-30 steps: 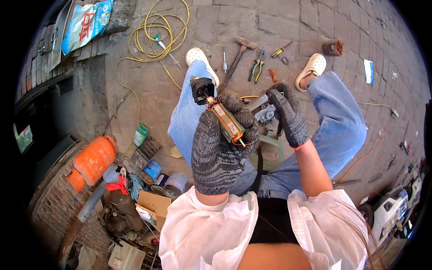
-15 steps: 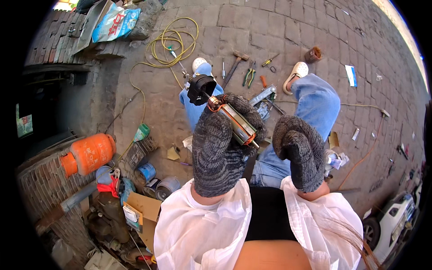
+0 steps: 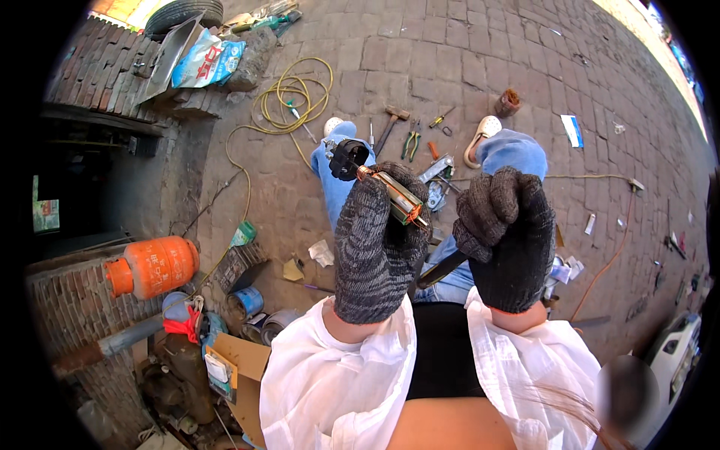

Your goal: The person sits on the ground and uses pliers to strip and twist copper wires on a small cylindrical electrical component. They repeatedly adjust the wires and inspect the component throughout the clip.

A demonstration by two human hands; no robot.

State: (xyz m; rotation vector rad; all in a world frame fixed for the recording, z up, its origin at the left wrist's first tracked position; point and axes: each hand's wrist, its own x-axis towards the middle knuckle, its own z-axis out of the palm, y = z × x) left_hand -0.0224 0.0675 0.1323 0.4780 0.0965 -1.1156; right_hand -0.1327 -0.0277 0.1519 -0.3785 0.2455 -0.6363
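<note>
My left hand (image 3: 379,244), in a grey knit glove, is closed around a copper-wound motor armature (image 3: 397,196); a black housing (image 3: 346,159) is on the shaft at its upper-left end. My right hand (image 3: 510,236), also gloved, is closed on a long dark bar-like tool (image 3: 442,270) that angles down-left beneath my left hand, its far end unclear. Just beyond both hands, a grey metal assembly (image 3: 436,169) lies on the paving between my legs.
A hammer (image 3: 390,127), green pliers (image 3: 412,141) and a screwdriver (image 3: 442,116) lie ahead near my feet. A coiled yellow hose (image 3: 296,90) is ahead left. An orange gas cylinder (image 3: 161,264), cardboard box (image 3: 244,382) and cans (image 3: 247,300) crowd the left. A white vehicle (image 3: 667,352) stands right.
My right hand has drawn back from beside the metal assembly and turned upright, with the dark bar now showing in it. My left hand still holds the armature, at a similar angle.
</note>
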